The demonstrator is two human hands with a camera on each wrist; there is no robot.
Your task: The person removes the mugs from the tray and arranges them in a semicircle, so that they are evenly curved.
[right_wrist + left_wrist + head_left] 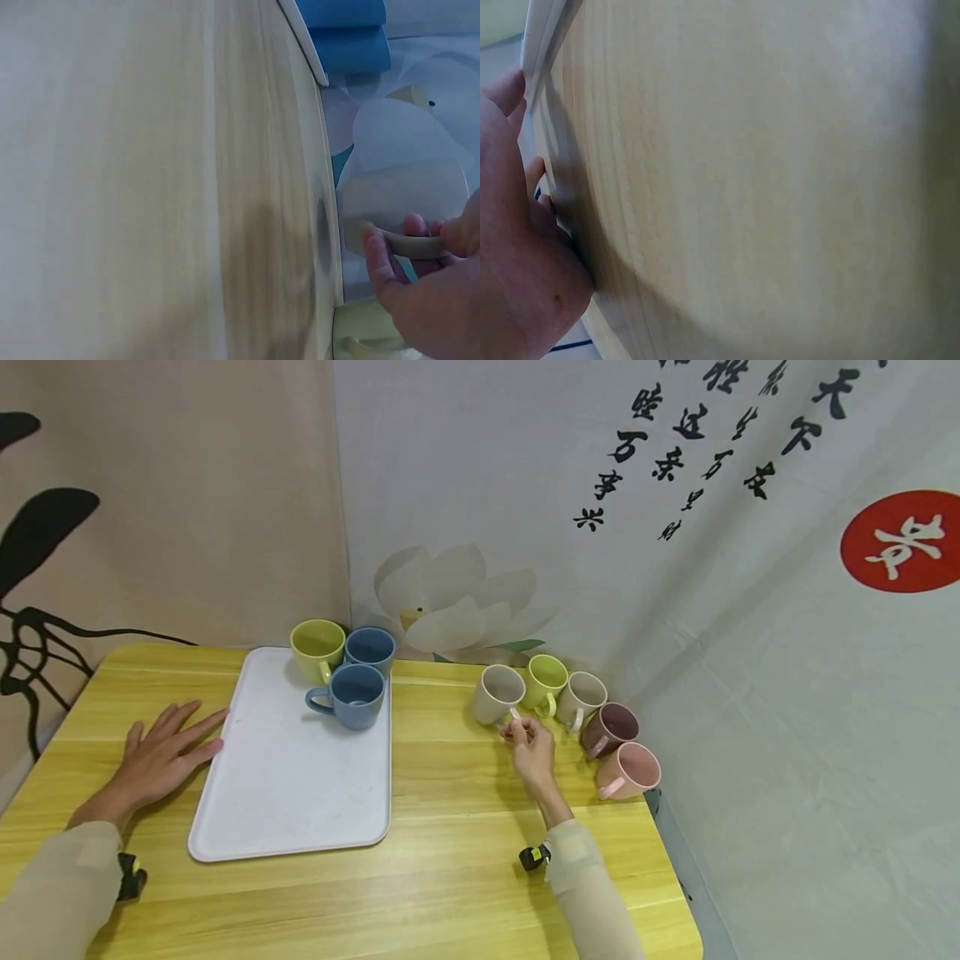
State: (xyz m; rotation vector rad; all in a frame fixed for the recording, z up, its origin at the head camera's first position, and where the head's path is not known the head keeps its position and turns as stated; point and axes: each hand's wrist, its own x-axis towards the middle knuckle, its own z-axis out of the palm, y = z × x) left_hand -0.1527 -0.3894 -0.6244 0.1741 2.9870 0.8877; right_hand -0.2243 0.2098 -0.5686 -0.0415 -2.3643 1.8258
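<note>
My right hand (534,756) pinches the handle of a pale grey mug (498,695) at the left end of the mug row; in the right wrist view the fingers (381,262) and thumb are on the handle of this mug (405,196). My left hand (159,762) lies with spread, fairly straight fingers at the left edge of the white tray (300,785). The left wrist view has that hand (517,225) touching the tray rim (537,45). On the tray's back part stand a yellow-green mug (317,652) and two blue mugs (358,696).
To the right of the held mug stand a lime mug (546,681), another pale mug (582,700), a maroon mug (611,729) and a pink mug (628,771). Behind the wooden table (450,877) hangs a printed curtain (465,485). A black metal stand (37,643) is at the far left.
</note>
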